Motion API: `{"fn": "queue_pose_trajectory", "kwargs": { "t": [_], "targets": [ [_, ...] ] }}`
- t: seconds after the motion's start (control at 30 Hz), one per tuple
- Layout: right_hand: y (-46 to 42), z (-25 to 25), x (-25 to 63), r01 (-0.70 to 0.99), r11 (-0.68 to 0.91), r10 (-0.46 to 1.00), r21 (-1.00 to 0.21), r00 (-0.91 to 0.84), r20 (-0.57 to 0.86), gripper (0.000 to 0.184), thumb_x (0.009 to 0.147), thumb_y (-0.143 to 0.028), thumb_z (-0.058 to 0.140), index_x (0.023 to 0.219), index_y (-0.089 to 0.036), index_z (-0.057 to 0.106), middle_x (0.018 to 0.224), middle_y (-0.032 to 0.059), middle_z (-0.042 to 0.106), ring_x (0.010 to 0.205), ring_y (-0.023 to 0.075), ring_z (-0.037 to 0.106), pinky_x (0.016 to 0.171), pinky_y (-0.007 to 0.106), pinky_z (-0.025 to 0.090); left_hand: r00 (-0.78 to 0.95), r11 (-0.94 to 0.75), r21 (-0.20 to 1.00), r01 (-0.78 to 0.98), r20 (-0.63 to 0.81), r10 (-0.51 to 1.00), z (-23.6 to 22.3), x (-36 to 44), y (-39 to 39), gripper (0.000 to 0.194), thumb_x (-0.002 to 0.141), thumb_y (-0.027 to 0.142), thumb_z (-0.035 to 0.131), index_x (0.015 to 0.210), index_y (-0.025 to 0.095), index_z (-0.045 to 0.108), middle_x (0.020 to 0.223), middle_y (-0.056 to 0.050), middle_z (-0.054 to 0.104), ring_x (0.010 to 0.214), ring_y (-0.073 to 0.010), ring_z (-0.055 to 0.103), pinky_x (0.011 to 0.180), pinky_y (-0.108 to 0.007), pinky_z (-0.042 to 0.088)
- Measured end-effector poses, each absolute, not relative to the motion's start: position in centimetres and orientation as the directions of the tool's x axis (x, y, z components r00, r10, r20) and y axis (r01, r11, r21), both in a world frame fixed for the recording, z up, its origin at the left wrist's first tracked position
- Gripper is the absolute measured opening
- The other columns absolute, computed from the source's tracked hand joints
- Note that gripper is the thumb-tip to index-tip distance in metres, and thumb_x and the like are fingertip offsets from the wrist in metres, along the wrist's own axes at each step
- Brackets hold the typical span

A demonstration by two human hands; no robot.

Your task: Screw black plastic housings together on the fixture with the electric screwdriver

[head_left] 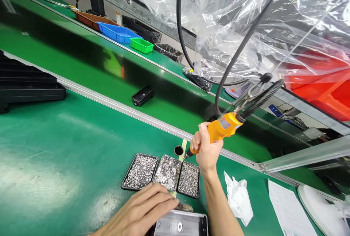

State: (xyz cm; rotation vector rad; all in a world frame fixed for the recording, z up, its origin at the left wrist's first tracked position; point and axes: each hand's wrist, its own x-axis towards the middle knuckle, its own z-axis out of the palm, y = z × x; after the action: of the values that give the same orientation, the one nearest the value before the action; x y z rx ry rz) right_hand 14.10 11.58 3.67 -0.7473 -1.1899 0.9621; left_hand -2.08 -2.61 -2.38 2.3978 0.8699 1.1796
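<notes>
Pale part: a pale, dark-edged part point(179, 227) sits at the near edge, cut off by the view, with a small ring on its face.
Your left hand: your left hand point(149, 208) stretches over that part's left side, fingers together and slightly bent; whether it grips anything cannot be told.
Left tray: this black tray point(123, 185) of screw-like metal parts lies just beyond your left hand.
Middle tray: your fingertips overlap the near side of this tray point(172, 157), which holds washers.
Right tray: small metal pieces fill this one point(199, 185).
Tissue: a crumpled white tissue point(239, 197) lies right of your right forearm, with a paper sheet point(291, 208) farther right.
Your right hand: your right hand point(209, 152) is wrapped around the orange electric screwdriver point(222, 128), its bit angled down near the right tray's far edge.
Round piece: a black-faced disc point(178, 150) lies left of the bit, beyond the middle tray.
Green strip: a black block point(142, 95) rests past the metal rail point(131, 113).
Far shelf: blue point(119, 33) and green bins point(141, 45) stand side by side.
</notes>
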Motion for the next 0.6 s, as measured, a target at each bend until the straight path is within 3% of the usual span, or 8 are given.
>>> {"fn": "queue_pose_trajectory", "kwargs": {
  "t": [0.2, 0.4, 0.6],
  "targets": [
    [6.1, 8.3, 15.6, -0.306, 0.375, 0.921, -0.875, 0.021, 0.388, 0.014, 0.100, -0.031, 0.063, 0.093, -0.023, 0.054, 0.053, -0.0117, 0.035, 0.038, 0.0066, 0.028, 0.036, 0.016, 0.036, 0.498, -0.733, 0.574, 0.364, 0.545, 0.674, -3.4, -2.0, -2.9, 0.069, 0.087, 0.056, 0.076, 0.137, 0.015, 0.052, 0.124, -0.013, 0.066, 0.115, -0.0304, 0.060, 0.098, -0.047, 0.057],
    [0.5, 8.7, 16.9, -0.334, 0.285, 0.940, -0.899, -0.084, 0.330, 0.012, 0.105, -0.034, 0.056, 0.096, -0.025, 0.057, 0.052, -0.0118, 0.035, 0.035, 0.0066, 0.023, 0.035, 0.015, 0.036, 0.560, -0.676, 0.671, 0.305, 0.448, 0.697, -3.4, -1.8, -3.0, 0.061, 0.090, 0.051, 0.074, 0.134, 0.015, 0.051, 0.119, -0.012, 0.063, 0.112, -0.0295, 0.056, 0.099, -0.048, 0.051],
    [-1.9, 6.6, 16.6, -0.339, 0.245, 0.943, -0.908, -0.136, 0.305, 0.012, 0.106, -0.031, 0.053, 0.096, -0.025, 0.058, 0.053, -0.0110, 0.035, 0.038, 0.0067, 0.026, 0.040, 0.016, 0.038, 0.579, -0.704, 0.637, 0.313, 0.460, 0.673, -3.4, -2.0, -2.8, 0.060, 0.092, 0.052, 0.072, 0.135, 0.018, 0.046, 0.120, -0.010, 0.061, 0.111, -0.0283, 0.054, 0.099, -0.046, 0.047]
  ]
}}
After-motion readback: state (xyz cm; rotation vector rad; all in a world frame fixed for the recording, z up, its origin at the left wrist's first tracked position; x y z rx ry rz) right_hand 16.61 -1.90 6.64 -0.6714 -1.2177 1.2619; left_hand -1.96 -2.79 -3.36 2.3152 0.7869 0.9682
